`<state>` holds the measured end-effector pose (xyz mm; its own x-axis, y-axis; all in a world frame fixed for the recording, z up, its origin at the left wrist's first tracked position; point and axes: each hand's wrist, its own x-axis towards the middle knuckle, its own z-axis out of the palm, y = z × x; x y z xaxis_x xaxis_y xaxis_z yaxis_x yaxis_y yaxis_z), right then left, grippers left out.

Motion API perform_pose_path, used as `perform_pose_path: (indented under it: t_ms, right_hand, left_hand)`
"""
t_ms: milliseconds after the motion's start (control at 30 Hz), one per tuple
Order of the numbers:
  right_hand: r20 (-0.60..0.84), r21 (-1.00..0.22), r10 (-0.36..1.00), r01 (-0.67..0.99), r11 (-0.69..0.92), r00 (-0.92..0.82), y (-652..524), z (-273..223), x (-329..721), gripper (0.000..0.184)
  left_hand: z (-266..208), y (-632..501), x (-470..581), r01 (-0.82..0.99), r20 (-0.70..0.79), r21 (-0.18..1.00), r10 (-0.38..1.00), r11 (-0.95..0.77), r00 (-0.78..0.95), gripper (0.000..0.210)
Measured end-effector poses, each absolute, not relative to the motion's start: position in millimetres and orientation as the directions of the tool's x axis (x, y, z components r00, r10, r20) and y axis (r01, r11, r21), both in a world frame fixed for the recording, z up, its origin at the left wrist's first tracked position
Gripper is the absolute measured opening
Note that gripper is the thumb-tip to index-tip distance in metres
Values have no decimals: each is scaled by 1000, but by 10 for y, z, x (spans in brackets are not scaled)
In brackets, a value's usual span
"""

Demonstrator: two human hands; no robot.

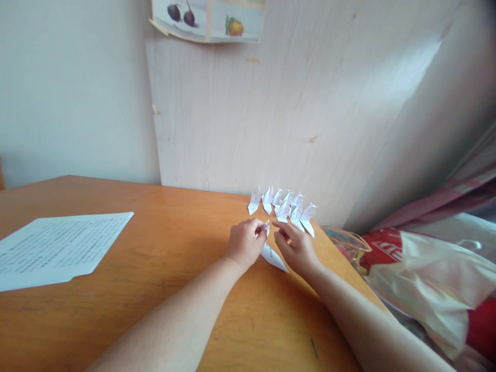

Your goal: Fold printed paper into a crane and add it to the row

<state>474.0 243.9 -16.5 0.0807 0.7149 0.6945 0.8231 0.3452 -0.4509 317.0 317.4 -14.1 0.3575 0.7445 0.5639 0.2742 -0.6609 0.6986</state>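
A folded paper crane is pinched by my left hand, closed on its upper part, with one pointed wing slanting down to the right. Some of the crane is hidden behind my fingers. Just to the right, my right hand hovers with bent fingers apart and nothing visible in them. Its index finger reaches toward the crane's tip. Beyond both hands, several finished-looking white paper cranes stand in a cluster at the table's back right corner, some with printed text on them.
A stack of printed paper sheets lies on the left of the wooden table. A wall panel rises behind the table. Past the right edge are plastic bags and a pinkish curtain.
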Motion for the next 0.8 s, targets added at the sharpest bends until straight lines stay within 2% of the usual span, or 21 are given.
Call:
perform_pose_path:
  t_ms: [133,333,500,633,800]
  right_hand:
    - [664,-514,735,797,317,136,2472,-198,4768,27]
    - [608,-624,764,725,292,215,2499,-219,4757,29]
    - [602,-681,770,640,357,212,2500,-189,4719,30]
    - [544,-745,809,572,343,223,2503,-179,4690,26]
    - [543,-727,817,598,339,196,2519,-181,4683,16]
  left_hand:
    - [-191,3219,3192,150,490,801,779,-580,392,16]
    - [-135,3190,3149,-3,390,902,811,-432,436,11]
    - [-79,3159,3127,-66,362,925,811,-375,459,11]
    - [-68,3149,3137,-81,358,927,802,-366,479,12]
    - [-70,3154,3142,-78,366,923,799,-376,477,14]
